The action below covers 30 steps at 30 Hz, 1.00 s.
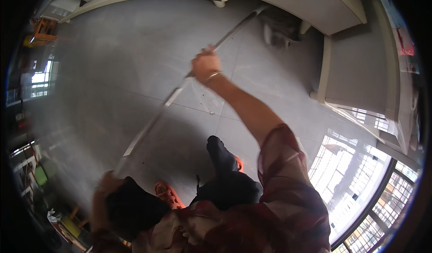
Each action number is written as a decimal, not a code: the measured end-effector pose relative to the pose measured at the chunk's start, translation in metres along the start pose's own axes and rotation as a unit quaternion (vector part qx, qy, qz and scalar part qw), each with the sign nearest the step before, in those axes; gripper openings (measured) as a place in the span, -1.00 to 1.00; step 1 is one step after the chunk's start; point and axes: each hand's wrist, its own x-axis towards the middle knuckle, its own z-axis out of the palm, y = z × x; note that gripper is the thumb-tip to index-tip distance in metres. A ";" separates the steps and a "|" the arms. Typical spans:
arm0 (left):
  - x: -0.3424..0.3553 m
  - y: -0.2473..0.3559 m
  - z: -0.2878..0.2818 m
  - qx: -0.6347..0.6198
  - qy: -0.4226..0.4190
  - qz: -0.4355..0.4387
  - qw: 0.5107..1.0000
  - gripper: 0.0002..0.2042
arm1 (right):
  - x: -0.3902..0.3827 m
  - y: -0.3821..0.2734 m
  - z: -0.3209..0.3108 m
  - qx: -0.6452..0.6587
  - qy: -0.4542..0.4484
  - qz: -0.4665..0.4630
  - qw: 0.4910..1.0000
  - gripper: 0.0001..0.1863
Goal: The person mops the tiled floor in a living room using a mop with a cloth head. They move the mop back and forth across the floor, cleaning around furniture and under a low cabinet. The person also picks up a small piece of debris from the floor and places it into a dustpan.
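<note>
A long pale mop handle [153,122] slants across the view from the lower left to the far right. My right hand [206,66] is wrapped round its upper-middle stretch, with a thin bracelet at the wrist. Close to my left knee, my left hand [108,183] grips the near end of the handle, smeared by motion. At the far end, a blurred grey-and-white head [281,30] that looks like a mop's lies on the floor at the edge of the furniture. Its exact shape is too smeared to make out.
Grey floor tiles [135,50] carry small specks and a little bit of debris [211,112]. Pale furniture [288,1] stands along the far side, with a cabinet [360,68] at right. Orange clogs [167,194] are on my feet. A glazed window [382,203] lies at lower right.
</note>
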 end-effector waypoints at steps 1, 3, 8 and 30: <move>-0.002 -0.075 -0.022 0.072 0.043 -0.004 0.996 -0.55 | 0.007 -0.036 -0.009 0.020 -0.003 -0.033 0.999 -0.82; -0.055 -0.102 -0.078 0.112 0.124 -0.021 0.986 -0.54 | 0.000 -0.093 -0.036 0.085 -0.016 -0.113 0.990 -0.82; -0.130 -0.281 -0.146 0.164 0.188 -0.105 0.963 -0.49 | -0.041 -0.197 -0.095 0.203 0.029 -0.315 0.927 -0.90; -0.139 -0.289 -0.129 0.223 0.177 -0.080 0.955 -0.53 | -0.066 -0.210 -0.058 0.284 0.012 -0.315 0.906 -0.88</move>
